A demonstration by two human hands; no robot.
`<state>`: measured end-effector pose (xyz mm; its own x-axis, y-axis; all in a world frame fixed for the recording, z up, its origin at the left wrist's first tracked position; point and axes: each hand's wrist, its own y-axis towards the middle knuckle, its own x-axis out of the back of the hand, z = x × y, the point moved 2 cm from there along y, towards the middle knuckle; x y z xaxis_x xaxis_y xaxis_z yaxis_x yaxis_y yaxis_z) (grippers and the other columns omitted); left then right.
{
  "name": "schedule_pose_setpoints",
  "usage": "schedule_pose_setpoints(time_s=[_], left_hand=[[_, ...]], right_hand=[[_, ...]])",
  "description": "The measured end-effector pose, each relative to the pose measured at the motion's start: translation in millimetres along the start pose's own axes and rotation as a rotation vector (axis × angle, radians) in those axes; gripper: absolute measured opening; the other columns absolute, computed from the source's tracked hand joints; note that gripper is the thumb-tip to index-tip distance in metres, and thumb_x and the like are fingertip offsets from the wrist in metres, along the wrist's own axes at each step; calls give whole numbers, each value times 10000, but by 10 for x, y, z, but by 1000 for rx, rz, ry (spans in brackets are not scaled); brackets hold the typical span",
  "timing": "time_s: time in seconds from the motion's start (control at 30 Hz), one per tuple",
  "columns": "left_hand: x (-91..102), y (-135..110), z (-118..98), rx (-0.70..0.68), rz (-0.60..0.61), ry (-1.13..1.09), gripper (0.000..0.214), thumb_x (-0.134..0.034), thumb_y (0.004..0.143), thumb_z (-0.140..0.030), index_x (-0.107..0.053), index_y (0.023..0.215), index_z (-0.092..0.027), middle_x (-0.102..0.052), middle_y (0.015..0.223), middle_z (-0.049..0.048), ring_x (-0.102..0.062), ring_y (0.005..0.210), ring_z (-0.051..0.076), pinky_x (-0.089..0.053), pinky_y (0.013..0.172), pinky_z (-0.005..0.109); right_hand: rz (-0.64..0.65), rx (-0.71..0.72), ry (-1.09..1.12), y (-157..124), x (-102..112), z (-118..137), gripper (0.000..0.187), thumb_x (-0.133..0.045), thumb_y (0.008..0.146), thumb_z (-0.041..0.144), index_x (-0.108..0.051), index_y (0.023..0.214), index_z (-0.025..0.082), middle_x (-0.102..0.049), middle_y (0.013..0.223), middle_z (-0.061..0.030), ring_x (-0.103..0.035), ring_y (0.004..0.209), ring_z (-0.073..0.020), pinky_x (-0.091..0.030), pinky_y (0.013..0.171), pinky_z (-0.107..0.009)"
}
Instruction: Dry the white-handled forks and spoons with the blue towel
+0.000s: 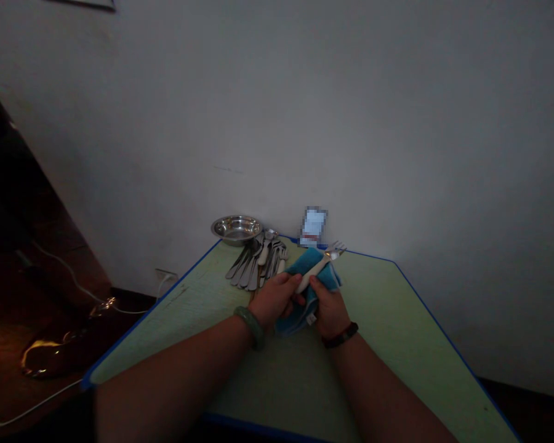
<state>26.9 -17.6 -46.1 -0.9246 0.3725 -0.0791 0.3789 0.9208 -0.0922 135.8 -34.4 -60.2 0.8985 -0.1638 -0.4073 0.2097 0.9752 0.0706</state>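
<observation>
While the left hand (pixel 274 299) and right hand (pixel 331 306) grip the fork (pixel 322 263) and blue cloth (pixel 300 263), right of the bowl (pixel 231 239), press the cloth evenly along the handle (pixel 311 275), clear of the tines (pixel 341 247).

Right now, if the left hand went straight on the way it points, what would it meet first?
Probably the fork, which the left hand touches, then the blue cloth beneath it; exact depth is unclear.

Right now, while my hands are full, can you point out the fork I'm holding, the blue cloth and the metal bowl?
Fork (pixel 319 267): head view, on its pale handle.
Blue cloth (pixel 305 261): head view, on its upper part, beside the fork.
Metal bowl (pixel 237 234): head view, on its inside.
</observation>
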Motion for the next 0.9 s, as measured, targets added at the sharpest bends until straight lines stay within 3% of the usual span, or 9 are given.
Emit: schedule_pose_setpoints(time_s=[0.3, 0.53, 0.67, 0.8, 0.9], left_hand=[[-29, -22, -40, -1, 0, -38, 220, -517, 670, -359, -491, 725, -147, -523, 566, -38, -346, 317, 21, -230, 306, 156], [-14, -25, -25, 29, -12, 16, 203, -534, 652, -321, -497, 748, -146, -533, 566, -39, -349, 319, 24, -230, 313, 162], [-10, -31, -34, 28, -36, 45, 188, -523, 657, -311, -496, 743, -146, -539, 563, -34, -348, 316, 30, -238, 312, 167], [-8, -31, -26, 33, -36, 23, 178, -526, 653, -305, -489, 728, -148, -544, 563, -33, -342, 311, 31, -234, 310, 171], [-1, -19, -4, 28, -24, 18, 176, -525, 657, -310, -486, 724, -151, -546, 572, -34, -347, 313, 31, -235, 308, 171]], right_hand=[[-73, -16, 63, 38, 12, 26, 260, -624, 606, 293, -581, 840, 186, -640, 725, 16, -577, 625, -127, -463, 597, -271], [-129, -90, 191, 33, 29, 82, 199, -625, 605, 293, -568, 760, 181, -623, 595, 37, -541, 480, -102, -450, 497, -241], [-110, -146, 246, 67, 79, 72, 189, -612, 620, 311, -576, 750, 179, -639, 605, 19, -561, 498, -120, -448, 476, -244], [-107, -131, 320, 109, 125, 62, 238, -600, 633, 295, -584, 850, 199, -664, 735, 15, -606, 637, -135, -473, 570, -254], [-99, -180, 329, 104, 116, 63, 209, -588, 642, 309, -593, 814, 191, -663, 695, 16, -609, 637, -140, -477, 609, -269]])
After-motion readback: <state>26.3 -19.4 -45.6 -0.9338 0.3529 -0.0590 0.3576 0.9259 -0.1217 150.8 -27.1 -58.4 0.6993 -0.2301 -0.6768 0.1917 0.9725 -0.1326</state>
